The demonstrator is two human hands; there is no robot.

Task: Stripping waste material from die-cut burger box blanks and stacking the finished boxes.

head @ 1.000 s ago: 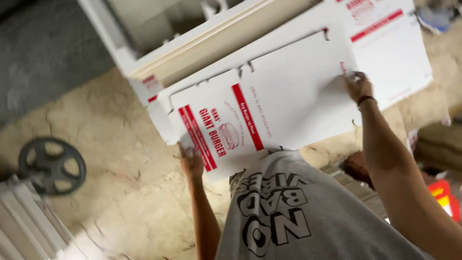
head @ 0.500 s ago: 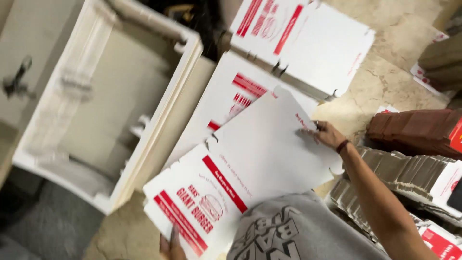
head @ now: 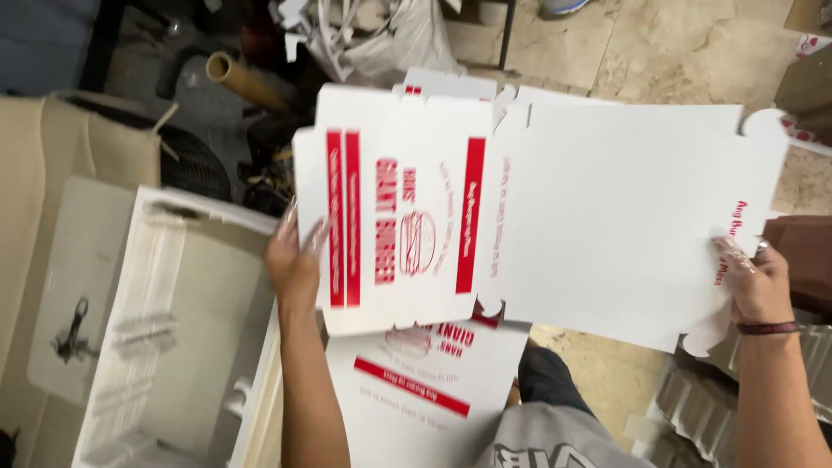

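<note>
I hold a flat, unfolded white cardboard box blank (head: 555,217) with red stripes and red print, spread wide in front of me. My left hand (head: 295,260) grips its left edge beside the red stripes. My right hand (head: 756,282), with a dark band at the wrist, grips its right edge. Below it lies another flat blank (head: 425,381) of the same kind, print facing up.
A white plastic rack or frame (head: 165,338) stands at the left. Dark clutter, a cardboard tube (head: 247,82) and crumpled plastic (head: 381,39) lie at the back. Stacked folded cartons (head: 702,399) and a brown box (head: 802,256) sit at the right on a beige stone floor (head: 659,52).
The view has swung round. The blank, held slanting low before, is now lifted and spread level between both hands, with the left hand high on its left edge.
</note>
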